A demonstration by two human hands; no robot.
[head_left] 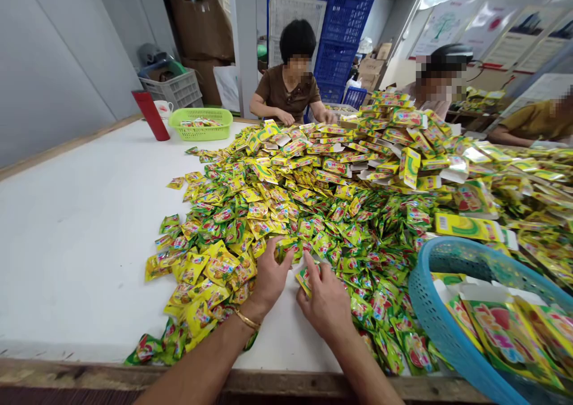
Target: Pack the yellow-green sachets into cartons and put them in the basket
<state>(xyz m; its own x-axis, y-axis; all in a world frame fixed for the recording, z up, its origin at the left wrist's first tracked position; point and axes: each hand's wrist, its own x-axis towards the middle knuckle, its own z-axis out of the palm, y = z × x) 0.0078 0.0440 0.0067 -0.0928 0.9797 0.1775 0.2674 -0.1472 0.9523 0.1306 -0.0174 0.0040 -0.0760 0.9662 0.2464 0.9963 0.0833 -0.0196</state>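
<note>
My left hand (271, 281), with a gold bangle at the wrist, has its thumb and fingers around a small green and yellow sachet (289, 249) at the near edge of the pile. Close beside it, my right hand (327, 300) holds a small printed carton (304, 280) against the table, partly hidden under the fingers. The carton's white open flap points toward the left hand. Yellow sachets (219, 265) lie heaped left of my hands, and green sachets with a red fruit print (380, 300) spread to the right.
A blue perforated basket (418, 280) with filled-looking cartons (501, 327) stands at the near right. Flat yellow cartons (331, 148) are piled at the back. A green basket (201, 132) and red flask (151, 116) stand far left on the white table (80, 232). Several people sit opposite.
</note>
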